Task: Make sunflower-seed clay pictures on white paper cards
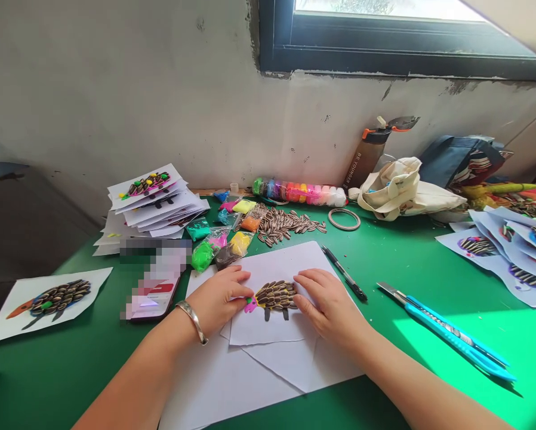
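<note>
A small sheet of white paper point(259, 334) lies in front of me with an animal figure point(276, 295) on it. Its body is rows of striped sunflower seeds over yellow clay, with a pink clay head point(250, 306) and two dark legs. My left hand point(221, 295), with a silver bangle at the wrist, rests at the head; its fingers are apart, the tips beside a bit of green clay. On the figure's right side, my right hand point(326, 301) lies with fingers spread, touching the paper and the rear seeds. Neither hand grips anything visible.
Bagged coloured clay point(203, 255), loose sunflower seeds point(281, 224) and a tape ring point(344, 219) are behind the paper. To the right lie a black pen point(345, 273) and a blue utility knife point(451, 334). Finished pictures point(160, 206) are stacked left, beside a phone point(158, 289).
</note>
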A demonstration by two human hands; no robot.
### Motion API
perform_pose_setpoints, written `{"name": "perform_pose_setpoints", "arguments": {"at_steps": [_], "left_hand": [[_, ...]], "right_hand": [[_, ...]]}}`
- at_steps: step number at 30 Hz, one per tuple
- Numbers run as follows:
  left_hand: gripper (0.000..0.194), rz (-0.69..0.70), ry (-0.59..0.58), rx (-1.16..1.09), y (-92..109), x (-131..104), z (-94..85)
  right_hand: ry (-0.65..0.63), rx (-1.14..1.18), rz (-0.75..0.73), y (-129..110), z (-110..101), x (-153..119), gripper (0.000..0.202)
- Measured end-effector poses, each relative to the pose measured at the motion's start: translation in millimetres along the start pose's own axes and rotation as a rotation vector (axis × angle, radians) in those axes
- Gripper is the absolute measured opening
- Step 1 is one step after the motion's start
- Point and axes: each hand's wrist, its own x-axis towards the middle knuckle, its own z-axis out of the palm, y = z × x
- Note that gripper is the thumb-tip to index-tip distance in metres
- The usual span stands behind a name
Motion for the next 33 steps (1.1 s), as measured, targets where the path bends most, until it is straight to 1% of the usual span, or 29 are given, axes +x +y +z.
{"name": "perform_pose_setpoints", "arguments": {"at_steps": [7,11,17,22,25,28,33], "left_hand": [[0.023,-0.011,0.003,-0.003,10.2,0.3,-2.1],[0.024,0.009,0.014,0.01,10.5,0.6,-0.9],[0.023,-0.014,0.006,0.021,12.0,1.2,-0.8],[0.022,-0.001,-0.009,-0.026,6.4,0.1,-1.7],[0.022,0.014,0.002,-0.037,3.4,0.7,-1.2],[0.023,0.023,0.006,-0.029,4.6,1.9,-0.7],[0.023,0.017,0.002,-0.019,8.1,2.9,-1.3]], "right_hand": [[-0.021,0.022,0.009,-0.2,-1.1,1.3,0.026],[-0.031,0.033,0.015,0.0,-0.6,1.6,0.026],[-0.027,0.04,0.023,0.6,0.7,2.0,0.025],[-0.012,0.036,0.02,2.4,1.9,1.9,0.025],[0.008,0.032,0.005,3.6,2.6,1.4,0.024],[0.018,0.027,-0.005,3.9,2.5,1.2,0.024],[-0.004,0.033,-0.001,2.7,1.2,1.9,0.022]]}}
